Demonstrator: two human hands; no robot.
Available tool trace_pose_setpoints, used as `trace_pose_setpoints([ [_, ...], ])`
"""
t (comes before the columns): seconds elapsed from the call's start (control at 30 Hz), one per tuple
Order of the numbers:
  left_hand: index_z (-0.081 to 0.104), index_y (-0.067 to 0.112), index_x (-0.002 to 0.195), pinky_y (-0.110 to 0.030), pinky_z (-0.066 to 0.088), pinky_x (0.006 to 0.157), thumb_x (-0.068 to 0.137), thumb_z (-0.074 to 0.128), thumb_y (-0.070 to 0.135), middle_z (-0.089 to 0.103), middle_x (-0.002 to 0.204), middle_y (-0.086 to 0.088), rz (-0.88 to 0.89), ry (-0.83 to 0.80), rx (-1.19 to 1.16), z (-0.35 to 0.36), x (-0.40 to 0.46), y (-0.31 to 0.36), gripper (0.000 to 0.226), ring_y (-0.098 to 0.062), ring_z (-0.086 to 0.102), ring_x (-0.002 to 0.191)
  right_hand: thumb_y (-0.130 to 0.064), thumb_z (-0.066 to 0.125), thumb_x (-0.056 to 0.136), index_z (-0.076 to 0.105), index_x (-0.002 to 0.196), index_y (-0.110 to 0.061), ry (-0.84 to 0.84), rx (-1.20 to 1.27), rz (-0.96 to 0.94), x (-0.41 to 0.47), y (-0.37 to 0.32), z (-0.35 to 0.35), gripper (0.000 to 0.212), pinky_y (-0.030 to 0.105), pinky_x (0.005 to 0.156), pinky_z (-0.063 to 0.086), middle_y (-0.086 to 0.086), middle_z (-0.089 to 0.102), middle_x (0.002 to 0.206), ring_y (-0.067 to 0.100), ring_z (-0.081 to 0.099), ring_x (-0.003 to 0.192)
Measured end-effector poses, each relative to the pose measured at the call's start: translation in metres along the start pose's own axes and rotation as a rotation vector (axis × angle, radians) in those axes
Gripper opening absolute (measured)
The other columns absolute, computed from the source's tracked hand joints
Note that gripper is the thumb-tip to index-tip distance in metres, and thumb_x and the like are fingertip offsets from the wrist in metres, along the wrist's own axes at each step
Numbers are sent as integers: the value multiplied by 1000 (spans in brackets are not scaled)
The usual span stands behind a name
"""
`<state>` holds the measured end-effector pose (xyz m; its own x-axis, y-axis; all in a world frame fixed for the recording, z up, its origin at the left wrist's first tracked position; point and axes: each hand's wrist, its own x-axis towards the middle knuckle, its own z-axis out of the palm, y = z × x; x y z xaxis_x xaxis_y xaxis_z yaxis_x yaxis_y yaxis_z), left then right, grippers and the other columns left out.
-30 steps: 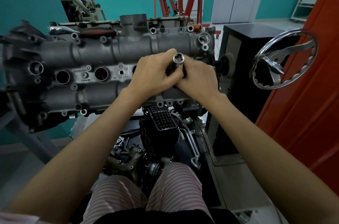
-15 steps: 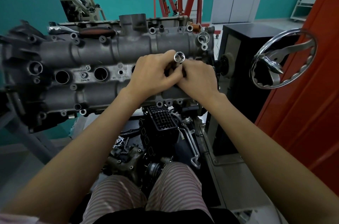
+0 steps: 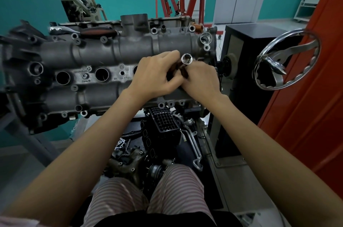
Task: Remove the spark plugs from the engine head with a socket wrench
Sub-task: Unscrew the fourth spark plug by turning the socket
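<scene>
Both hands are close together over the right end of the engine head (image 3: pixel 115 54). The left hand (image 3: pixel 156 76) has its fingers curled around something dark, and the right hand (image 3: pixel 201 80) pinches the same dark piece from the other side. A shiny socket (image 3: pixel 186 59) sticks up between them, with its open end facing the camera.

Compared with a second ago, not much has changed. The socket sat a little more to the left and the hands were wrapped more tightly around it. Now the hands have shifted a bit to the right and opened slightly, so more of the dark piece under the socket shows. I cannot tell if that dark piece is a spark plug or part of the tool.

My guess is that the hands are pulling something out of the socket, or fitting parts together. The socket is not down in a hole right now.

Two round holes (image 3: pixel 101 74) are open on the left part of the head. No plug can be seen inside them. A wrench (image 3: pixel 96 31) with a dark grip lies on top of the engine, untouched. So the turning work seems paused for now.
</scene>
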<state>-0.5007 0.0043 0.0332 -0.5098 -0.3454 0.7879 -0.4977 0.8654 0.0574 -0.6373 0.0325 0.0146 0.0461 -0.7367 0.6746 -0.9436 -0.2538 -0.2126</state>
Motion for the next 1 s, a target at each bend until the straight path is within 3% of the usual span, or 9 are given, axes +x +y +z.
trace_pose_setpoints([
  [0.1, 52, 2, 77, -37, 38, 50, 75, 40, 34, 52, 66, -2, 3, 3, 1, 1, 0, -1, 34, -27, 50, 58, -31, 47, 81, 41, 76, -18, -26, -2, 4, 1, 2, 1, 16, 28, 49, 24, -4, 49, 70, 19, 50, 62],
  [0.27, 44, 11, 72, -29, 32, 49, 76, 43, 32, 41, 65, 10, -40, 54, -4, 2, 0, 2, 21, -25, 47, 55, -33, 46, 83, 50, 95, -13, -12, 6, 22, 1, 0, 2, 24, 33, 57, 41, -1, 60, 83, 21, 58, 72],
  [0.37, 37, 20, 73, -29, 33, 49, 74, 46, 30, 43, 66, 9, -41, 57, -21, 2, 0, 4, 14, -24, 47, 55, -37, 41, 83, 51, 83, -15, -22, -35, 34, 2, 0, 1, 25, 29, 49, 27, 4, 62, 78, 23, 55, 69],
  [0.47, 52, 9, 70, -35, 41, 48, 77, 48, 30, 55, 64, -1, -15, 54, -3, 2, 0, 2, 22, -26, 53, 57, -35, 37, 78, 42, 67, -22, -9, -7, 22, 0, -1, -2, 18, 23, 45, 15, 5, 59, 70, 20, 44, 61],
  [0.57, 59, 4, 70, -41, 42, 49, 84, 45, 38, 58, 62, -4, -11, 32, 44, 3, 1, 0, 40, -22, 53, 56, -32, 44, 82, 54, 79, -14, -13, -22, 6, -1, 0, 1, 21, 28, 48, 21, 3, 60, 76, 21, 53, 66],
  [0.67, 53, 4, 71, -36, 39, 47, 83, 45, 37, 55, 62, -2, -37, 53, 48, 3, 1, 0, 36, -22, 51, 55, -32, 47, 85, 47, 91, -12, -4, 7, 24, 0, 0, 3, 21, 30, 53, 34, -3, 55, 81, 20, 56, 69],
  [0.8, 44, 10, 68, -34, 37, 45, 80, 49, 30, 51, 57, -1, -33, 62, 48, 4, 0, 3, 23, -26, 51, 51, -35, 48, 85, 51, 89, -14, -12, -26, 49, 0, -1, 4, 21, 29, 53, 29, 0, 60, 77, 22, 58, 70],
  [0.93, 61, 4, 63, -34, 39, 45, 86, 51, 40, 56, 51, -8, -38, 76, 28, 4, 0, -1, 44, -28, 54, 48, -39, 53, 83, 64, 84, -21, 7, 19, 82, 0, -1, 2, 21, 27, 56, 26, 2, 66, 82, 21, 59, 76],
  [1.0, 58, 3, 64, -35, 39, 45, 86, 50, 44, 55, 52, -6, -36, 74, 22, 4, 1, -2, 47, -26, 52, 48, -35, 52, 84, 65, 82, -18, 21, 53, 66, -1, -1, 1, 21, 27, 56, 26, 4, 66, 80, 22, 59, 74],
])
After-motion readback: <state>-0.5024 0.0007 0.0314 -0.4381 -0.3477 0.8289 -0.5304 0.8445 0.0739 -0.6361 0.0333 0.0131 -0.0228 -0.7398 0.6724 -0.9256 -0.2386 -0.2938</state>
